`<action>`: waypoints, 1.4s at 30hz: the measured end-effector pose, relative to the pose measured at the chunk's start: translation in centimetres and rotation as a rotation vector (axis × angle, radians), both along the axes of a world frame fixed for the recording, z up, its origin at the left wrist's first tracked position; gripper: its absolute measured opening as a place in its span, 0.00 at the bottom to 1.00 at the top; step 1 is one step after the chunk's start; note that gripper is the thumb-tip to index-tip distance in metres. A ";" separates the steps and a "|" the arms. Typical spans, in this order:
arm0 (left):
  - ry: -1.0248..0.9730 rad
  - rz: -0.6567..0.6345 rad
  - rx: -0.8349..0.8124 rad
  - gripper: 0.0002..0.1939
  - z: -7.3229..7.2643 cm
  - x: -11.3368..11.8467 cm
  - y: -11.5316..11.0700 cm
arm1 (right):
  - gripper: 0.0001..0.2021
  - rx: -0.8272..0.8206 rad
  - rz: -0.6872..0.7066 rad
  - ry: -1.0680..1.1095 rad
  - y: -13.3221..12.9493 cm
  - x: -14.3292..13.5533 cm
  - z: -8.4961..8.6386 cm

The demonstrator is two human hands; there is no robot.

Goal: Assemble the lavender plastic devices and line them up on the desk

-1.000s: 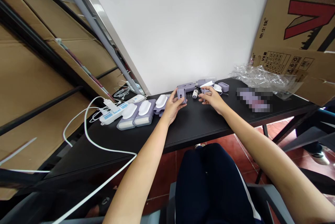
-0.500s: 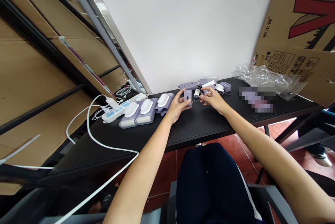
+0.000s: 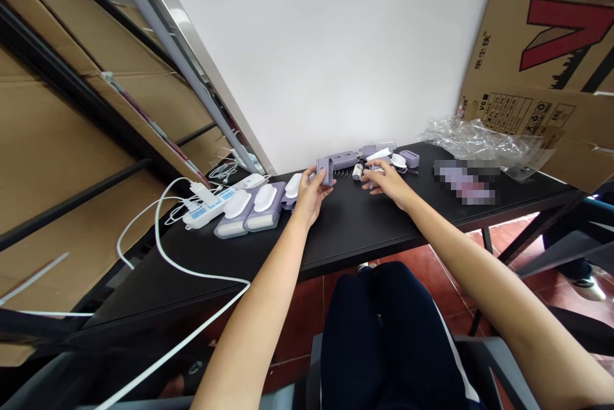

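Our L hand (image 3: 311, 197) grasps lilac pc w/ opening (image 3: 327, 165), thumb on near side, held over blk table (image 3: 345, 224). Our R hand (image 3: 389, 182) curls round small lilac bit (image 3: 371, 174), mostly hidden; we can't tell if gripped. Btwn hands, on table: small wht cylinder (image 3: 357, 171). Behind: long lilac casing (image 3: 341, 160) nr wall. To our L: wht-topped lilac units (image 3: 261, 219), nr pwr strip (image 3: 203, 214).

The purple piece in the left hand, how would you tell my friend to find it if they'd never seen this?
Find the black table below the white wall. Follow the left arm across it to the left hand, which grips a small purple piece. Unlike the purple cases with white tops further left, it sits in the fingers and shows no white top.
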State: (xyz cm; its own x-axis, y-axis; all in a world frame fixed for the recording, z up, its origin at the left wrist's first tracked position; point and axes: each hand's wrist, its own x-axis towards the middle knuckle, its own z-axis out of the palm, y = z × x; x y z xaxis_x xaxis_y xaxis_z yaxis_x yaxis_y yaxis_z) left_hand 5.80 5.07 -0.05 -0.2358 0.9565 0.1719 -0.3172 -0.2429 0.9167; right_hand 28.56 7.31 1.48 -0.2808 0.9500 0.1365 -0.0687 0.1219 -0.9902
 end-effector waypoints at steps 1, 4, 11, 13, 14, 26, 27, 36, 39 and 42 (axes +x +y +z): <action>-0.011 0.001 -0.012 0.27 0.1 -0.1 -0.1 | 0.16 -0.009 0.019 -0.009 0.0 0.0 0.0; -0.031 -0.023 -0.031 0.21 0.4 -0.1 -0.2 | 0.19 -0.041 0.084 -0.023 0.1 0.0 0.1; 0.089 -0.201 -0.124 0.22 0.5 0.9 -0.9 | 0.23 -0.064 0.131 -0.076 0.4 -0.2 -0.3; 0.168 -0.239 -0.129 0.24 0.6 1.2 -1.3 | 0.19 -0.063 0.157 -0.087 0.2 -0.3 -0.6; 0.207 -0.260 -0.135 0.25 0.6 1.4 -1.4 | 0.18 -0.064 0.184 -0.097 0.0 -0.4 -0.6; 1.036 0.229 0.091 0.16 1.2 1.1 -2.0 | 0.12 -0.092 0.164 -0.097 -0.1 -1.0 -1.0; 1.152 0.411 0.129 0.15 1.4 0.7 -2.0 | 0.12 -0.120 0.130 -0.049 0.0 -0.9 -0.8; 1.486 0.787 -0.206 0.21 1.2 -1.6 -2.0 | 0.12 -0.142 -0.048 0.158 0.4 0.0 -0.1; 1.314 0.743 -0.138 0.21 1.6 -1.5 -2.3 | 0.10 -0.118 -0.101 0.223 0.6 0.2 -0.1; 1.138 0.667 -0.005 0.20 1.7 -1.5 -2.2 | 0.10 -0.083 -0.172 0.286 0.9 0.3 -0.1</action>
